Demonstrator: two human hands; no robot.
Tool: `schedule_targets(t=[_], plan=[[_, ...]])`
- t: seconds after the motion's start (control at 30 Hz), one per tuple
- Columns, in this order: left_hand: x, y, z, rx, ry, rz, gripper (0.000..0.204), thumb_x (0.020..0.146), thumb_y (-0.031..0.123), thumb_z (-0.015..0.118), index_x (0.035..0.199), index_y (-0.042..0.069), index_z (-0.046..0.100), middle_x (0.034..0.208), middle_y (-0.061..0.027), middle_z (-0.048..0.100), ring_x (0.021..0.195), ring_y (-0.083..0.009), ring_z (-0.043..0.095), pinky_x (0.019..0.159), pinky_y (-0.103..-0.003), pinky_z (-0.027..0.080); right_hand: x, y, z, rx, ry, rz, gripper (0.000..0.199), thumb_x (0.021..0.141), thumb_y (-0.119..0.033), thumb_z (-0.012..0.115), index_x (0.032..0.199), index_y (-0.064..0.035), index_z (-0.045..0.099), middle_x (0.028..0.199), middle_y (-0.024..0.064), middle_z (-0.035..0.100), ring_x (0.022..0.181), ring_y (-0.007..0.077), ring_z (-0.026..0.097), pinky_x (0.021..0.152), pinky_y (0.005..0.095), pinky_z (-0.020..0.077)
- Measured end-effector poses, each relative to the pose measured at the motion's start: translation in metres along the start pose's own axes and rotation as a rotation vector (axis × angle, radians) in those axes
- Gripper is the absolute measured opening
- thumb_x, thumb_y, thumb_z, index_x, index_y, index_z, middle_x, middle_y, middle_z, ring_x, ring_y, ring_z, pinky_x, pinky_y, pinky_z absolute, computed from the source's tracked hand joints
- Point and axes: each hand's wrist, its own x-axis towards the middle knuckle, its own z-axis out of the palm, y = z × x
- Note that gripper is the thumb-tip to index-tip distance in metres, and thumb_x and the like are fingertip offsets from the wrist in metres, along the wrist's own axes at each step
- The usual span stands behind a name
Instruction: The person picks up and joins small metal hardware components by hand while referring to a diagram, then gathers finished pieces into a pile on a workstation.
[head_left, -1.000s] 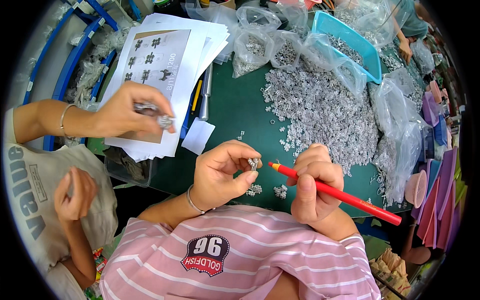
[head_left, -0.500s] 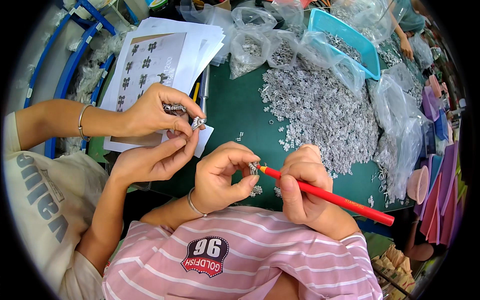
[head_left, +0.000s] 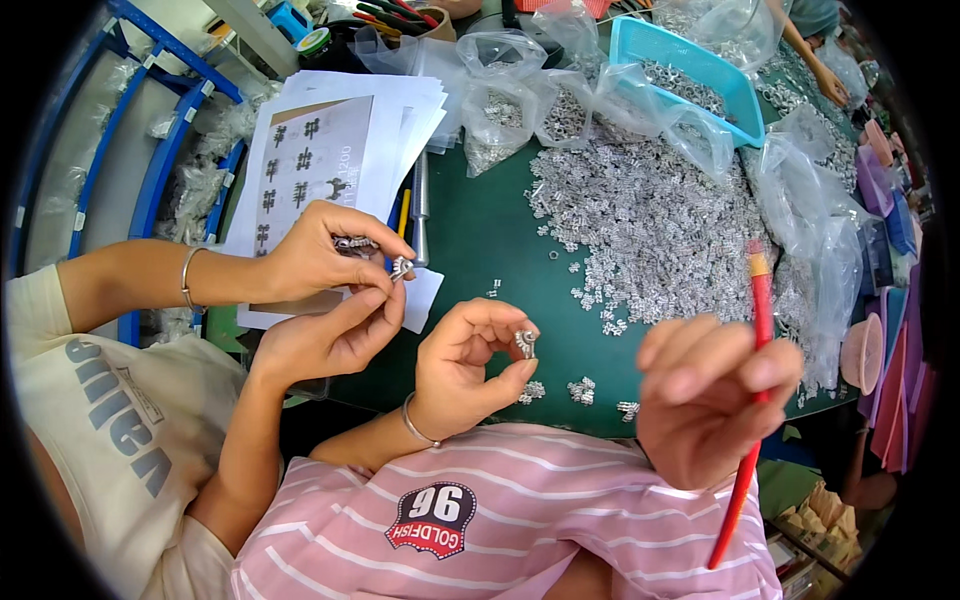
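Between the thumb and index finger of my left hand [head_left: 468, 362] is a small ridged silver metal part [head_left: 525, 344], pinched upright above the green table [head_left: 475, 225]. My right hand [head_left: 705, 400], somewhat blurred, is raised to the right of it. A red pencil [head_left: 762, 305] is gripped among its fingers, standing nearly upright with its pale tip up, well apart from the metal part. Small clusters of silver metal parts [head_left: 582, 390] lie on the table near its front edge, between my two hands.
At left, a co-worker's hands [head_left: 340, 270] hold similar silver pieces. Behind them lie papers [head_left: 410, 110] with a picture sheet. A big pile of silver parts [head_left: 650, 230] covers the table's right, with clear plastic bags [head_left: 500, 105] and a blue basket [head_left: 740, 125] around it.
My right hand has moved right, away from the metal part, and the red pencil has swung from slanted to nearly upright. My left hand still pinches the part.
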Motion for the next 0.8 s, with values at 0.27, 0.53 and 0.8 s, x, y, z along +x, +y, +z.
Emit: schedule_targets(t=[0.27, 0.53, 0.8], plan=[[0.002, -0.002, 0.001, 0.115, 0.017, 0.101, 0.041, 0.080, -0.016, 0.066, 0.117, -0.001, 0.056, 0.118, -0.0128, 0.054, 0.101, -0.0151, 0.060, 0.085, -0.028, 0.052, -0.010, 0.009, -0.006, -0.272, -0.183, 0.278, 0.033, 0.085, 0.007, 0.065, 0.111, -0.0007, 0.046, 0.100, 0.0183, 0.064, 0.090, 0.0214, 0.063, 0.083, 0.0326, 0.0496], [-0.002, -0.001, 0.001, 0.043, 0.089, 0.055, 0.038, 0.082, -0.014, 0.067, 0.116, -0.002, 0.055, 0.118, -0.0105, 0.057, 0.102, -0.0144, 0.060, 0.087, -0.029, 0.051, -0.010, 0.040, 0.005, -0.414, -0.215, 0.235, 0.024, 0.083, 0.005, 0.068, 0.103, 0.0011, 0.055, 0.092, 0.0115, 0.063, 0.081, 0.0216, 0.064, 0.073, 0.0302, 0.0519], [-0.005, -0.005, -0.010, 0.054, 0.224, -0.065, 0.035, 0.085, -0.006, 0.068, 0.118, -0.002, 0.055, 0.117, -0.0095, 0.060, 0.104, -0.0141, 0.061, 0.088, -0.029, 0.051, 0.016, 0.095, 0.056, -0.495, -0.451, -0.002, 0.026, 0.076, 0.001, 0.066, 0.098, -0.0038, 0.052, 0.083, 0.0136, 0.052, 0.076, 0.0339, 0.054, 0.065, 0.0416, 0.0466]])
